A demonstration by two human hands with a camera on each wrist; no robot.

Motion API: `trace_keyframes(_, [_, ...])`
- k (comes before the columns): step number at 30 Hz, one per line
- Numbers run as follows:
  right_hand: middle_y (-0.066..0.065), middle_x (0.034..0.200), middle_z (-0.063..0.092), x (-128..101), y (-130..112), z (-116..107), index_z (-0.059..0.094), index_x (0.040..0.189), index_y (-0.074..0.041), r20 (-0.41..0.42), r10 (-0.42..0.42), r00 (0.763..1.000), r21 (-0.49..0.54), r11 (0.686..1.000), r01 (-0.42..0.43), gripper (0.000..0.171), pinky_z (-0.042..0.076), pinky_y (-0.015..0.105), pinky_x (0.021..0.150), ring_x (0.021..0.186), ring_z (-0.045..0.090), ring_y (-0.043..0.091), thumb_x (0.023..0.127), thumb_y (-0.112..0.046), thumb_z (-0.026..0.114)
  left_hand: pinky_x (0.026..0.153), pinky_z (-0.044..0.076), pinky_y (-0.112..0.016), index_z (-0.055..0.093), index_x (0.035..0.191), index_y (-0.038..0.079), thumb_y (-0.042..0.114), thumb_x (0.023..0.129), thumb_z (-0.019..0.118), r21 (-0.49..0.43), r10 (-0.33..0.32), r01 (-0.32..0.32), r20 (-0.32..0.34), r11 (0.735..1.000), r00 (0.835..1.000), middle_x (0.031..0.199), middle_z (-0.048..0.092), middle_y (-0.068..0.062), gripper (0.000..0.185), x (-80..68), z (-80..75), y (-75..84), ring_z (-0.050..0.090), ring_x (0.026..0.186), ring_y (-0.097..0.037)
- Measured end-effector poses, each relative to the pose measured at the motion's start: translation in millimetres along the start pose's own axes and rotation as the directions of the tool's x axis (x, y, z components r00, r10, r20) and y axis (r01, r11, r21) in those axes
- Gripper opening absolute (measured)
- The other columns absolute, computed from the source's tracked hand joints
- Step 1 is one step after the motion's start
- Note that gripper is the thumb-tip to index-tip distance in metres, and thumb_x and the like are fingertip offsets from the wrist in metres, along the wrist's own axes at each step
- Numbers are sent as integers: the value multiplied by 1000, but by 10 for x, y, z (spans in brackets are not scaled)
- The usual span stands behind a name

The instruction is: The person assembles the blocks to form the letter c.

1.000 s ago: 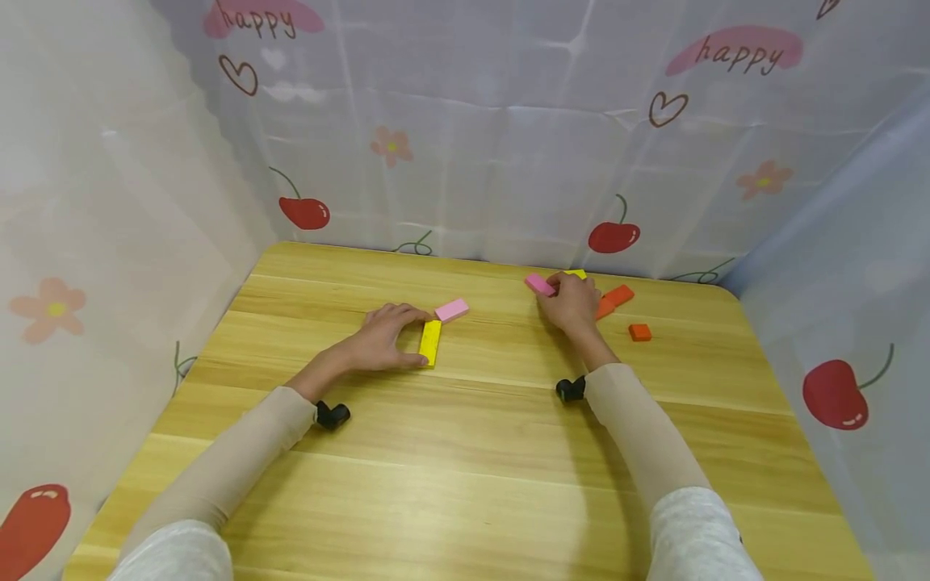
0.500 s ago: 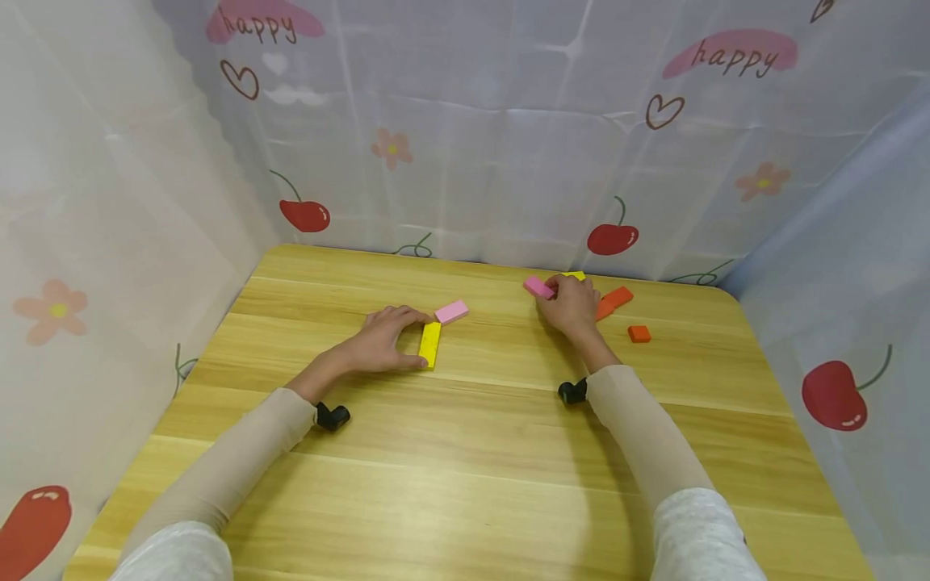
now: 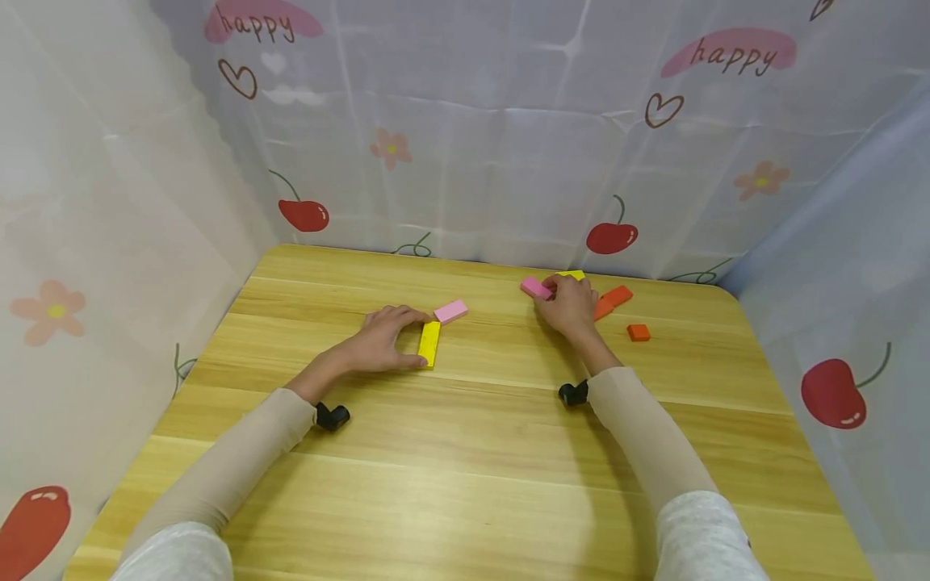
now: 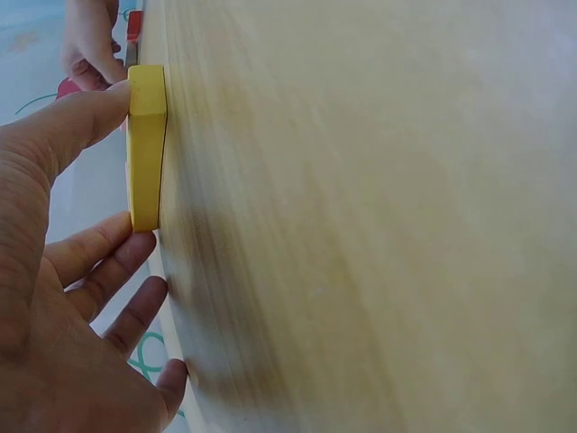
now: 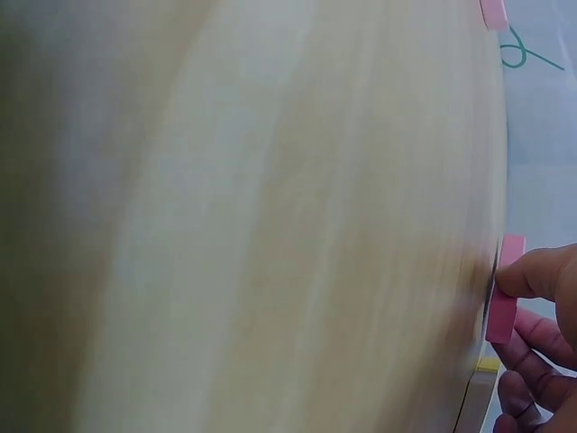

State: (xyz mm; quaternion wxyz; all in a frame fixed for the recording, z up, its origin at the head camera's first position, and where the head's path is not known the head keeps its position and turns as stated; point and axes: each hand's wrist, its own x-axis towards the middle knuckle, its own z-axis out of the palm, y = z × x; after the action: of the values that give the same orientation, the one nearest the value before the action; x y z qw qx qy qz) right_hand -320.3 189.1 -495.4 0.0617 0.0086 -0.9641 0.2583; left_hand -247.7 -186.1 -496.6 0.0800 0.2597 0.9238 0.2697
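My left hand (image 3: pixel 376 343) holds a flat yellow block (image 3: pixel 429 345) lengthwise, thumb at its near end and index finger at its far end. In the left wrist view the yellow block (image 4: pixel 147 149) lies on the tabletop between them. A light pink block (image 3: pixel 451 311) sits just beyond its far end. Near the back edge, my right hand (image 3: pixel 571 307) pinches a darker pink block (image 3: pixel 534 287). The right wrist view has the thumb on this pink block (image 5: pixel 507 302), fingers partly behind it. Behind that hand, another yellow block (image 3: pixel 571 274) is partly hidden.
Two orange blocks (image 3: pixel 617 296) lie end to end right of my right hand, one partly covered. A small orange block (image 3: pixel 638 332) lies apart, nearer. The wooden table (image 3: pixel 450 468) ends at a printed curtain (image 3: pixel 494 177) behind, with curtains at both sides.
My right hand and the pink block have shifted very slightly left. The left hand stays on the yellow block, and the other blocks lie as before.
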Motion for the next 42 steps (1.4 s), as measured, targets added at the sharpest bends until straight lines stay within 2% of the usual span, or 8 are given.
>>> trace_keyframes(6, [15, 107, 75, -40, -3, -12, 74, 126, -7, 4, -22, 1000, 3, 1000, 22, 35, 35, 60, 106, 112, 54, 42, 95, -25, 72, 112, 30, -59, 57, 154, 22, 49, 87, 86, -8, 1, -1, -2, 1000, 1000, 152, 59, -4, 78, 5, 2, -10, 49, 141, -33])
trace_keyframes(15, [16, 108, 76, -120, -51, -30, 75, 126, -7, 16, -63, 998, 24, 998, 63, 36, 34, 61, 107, 116, 55, 43, 95, -27, 74, 112, 30, -59, 57, 154, 22, 49, 87, 87, -7, 1, -1, -7, 1000, 1000, 152, 59, -3, 78, -2, -2, -8, 49, 140, -33])
trace_keyframes(23, [17, 119, 75, -176, -89, -18, 76, 125, -6, 33, -101, 994, -5, 995, 101, 35, 34, 60, 102, 117, 54, 43, 95, -26, 76, 113, 29, -61, 56, 154, 22, 48, 87, 87, -11, -4, 4, -2, 1000, 1000, 153, 58, -4, 78, -11, -8, 9, 49, 141, -33])
trace_keyframes(29, [17, 120, 74, -198, -93, 8, 75, 127, -7, 51, -113, 992, -18, 993, 114, 36, 35, 61, 103, 116, 53, 43, 95, -25, 74, 115, 28, -62, 56, 154, 24, 49, 87, 86, -13, -11, 11, 4, 1000, 1000, 156, 57, -4, 78, -7, -5, -3, 48, 142, -33])
trace_keyframes(42, [18, 131, 71, -234, -119, 6, 74, 131, -8, 81, -149, 985, -10, 989, 150, 36, 38, 58, 99, 120, 53, 42, 98, -24, 74, 115, 28, -61, 56, 154, 25, 49, 87, 86, -8, -8, 8, 6, 1000, 1000, 157, 57, -3, 78, 9, 7, -25, 48, 142, -32])
